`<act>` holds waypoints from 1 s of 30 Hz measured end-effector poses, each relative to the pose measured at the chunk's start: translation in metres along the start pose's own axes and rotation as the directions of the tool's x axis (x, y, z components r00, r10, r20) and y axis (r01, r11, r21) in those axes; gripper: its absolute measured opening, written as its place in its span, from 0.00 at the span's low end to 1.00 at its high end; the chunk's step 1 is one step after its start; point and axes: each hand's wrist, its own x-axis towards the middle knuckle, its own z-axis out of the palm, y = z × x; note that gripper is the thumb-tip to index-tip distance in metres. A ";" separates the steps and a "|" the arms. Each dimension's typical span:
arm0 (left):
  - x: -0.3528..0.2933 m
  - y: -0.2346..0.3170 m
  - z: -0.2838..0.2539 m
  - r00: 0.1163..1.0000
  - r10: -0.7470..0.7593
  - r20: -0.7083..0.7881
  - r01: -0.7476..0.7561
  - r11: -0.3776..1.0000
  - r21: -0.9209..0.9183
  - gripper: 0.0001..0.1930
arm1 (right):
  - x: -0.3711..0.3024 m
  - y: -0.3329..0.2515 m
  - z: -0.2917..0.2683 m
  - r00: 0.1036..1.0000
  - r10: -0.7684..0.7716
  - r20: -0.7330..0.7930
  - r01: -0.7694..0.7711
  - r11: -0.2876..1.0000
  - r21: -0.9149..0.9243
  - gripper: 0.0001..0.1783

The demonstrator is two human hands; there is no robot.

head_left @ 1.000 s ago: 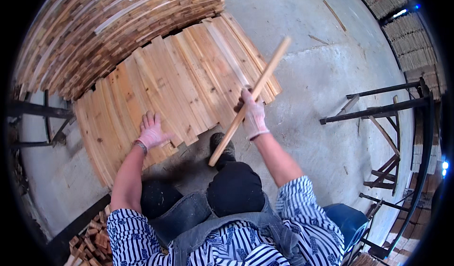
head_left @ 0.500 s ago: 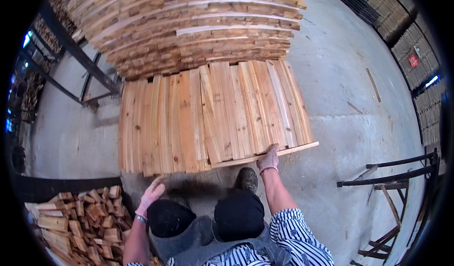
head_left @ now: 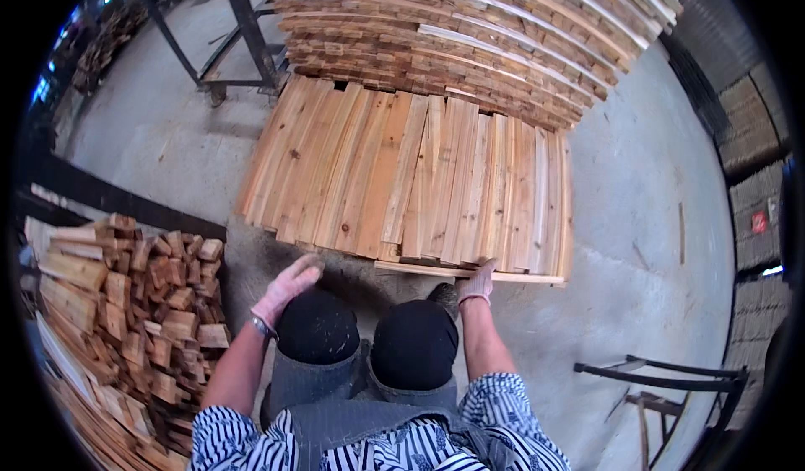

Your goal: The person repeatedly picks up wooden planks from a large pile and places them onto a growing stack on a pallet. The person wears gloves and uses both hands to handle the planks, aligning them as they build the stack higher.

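A layer of light wooden planks (head_left: 352,161) lies side by side in front of me, their near ends uneven. Across the right part of those ends runs a thin wooden strip (head_left: 528,279). My right hand (head_left: 476,285), in a pale knit glove, grips this strip near its middle, with the thumb up against the plank ends. Also gloved, my left hand (head_left: 292,288) hovers by my left knee, short of the near plank ends. Its fingers are stretched forward and hold nothing that I can see.
Behind the planks rises a tall stack of boards (head_left: 436,43). At my left is a heap of short wood blocks (head_left: 168,303) beside a dark metal beam (head_left: 126,190). Dark metal frames stand at the right (head_left: 662,377) and far left (head_left: 247,27).
The view has swung, so the planks now appear slanted and the block heap shows more fully. My right hand stays on the strip; my left remains near the plank ends.
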 end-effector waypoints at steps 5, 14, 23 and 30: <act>0.012 0.040 0.028 0.984 0.169 0.054 -0.176 0.968 0.179 0.32 | -0.077 -0.023 -0.009 1.000 -0.002 0.003 0.002 0.998 0.070 0.37; 0.042 0.131 0.145 0.802 0.591 0.079 -0.597 0.797 0.097 0.53 | -0.219 -0.077 0.184 0.400 -0.083 0.913 0.440 0.891 -0.112 0.34; 0.067 0.000 0.049 0.982 0.066 -0.178 -0.187 0.515 -0.837 0.13 | -0.251 -0.022 0.186 0.064 0.189 0.980 0.921 0.366 -0.131 0.25; 0.067 -0.085 0.030 0.892 -0.368 -0.264 -0.015 0.559 -0.829 0.25 | -0.212 -0.043 0.156 0.327 0.368 0.870 0.886 0.201 -0.418 0.28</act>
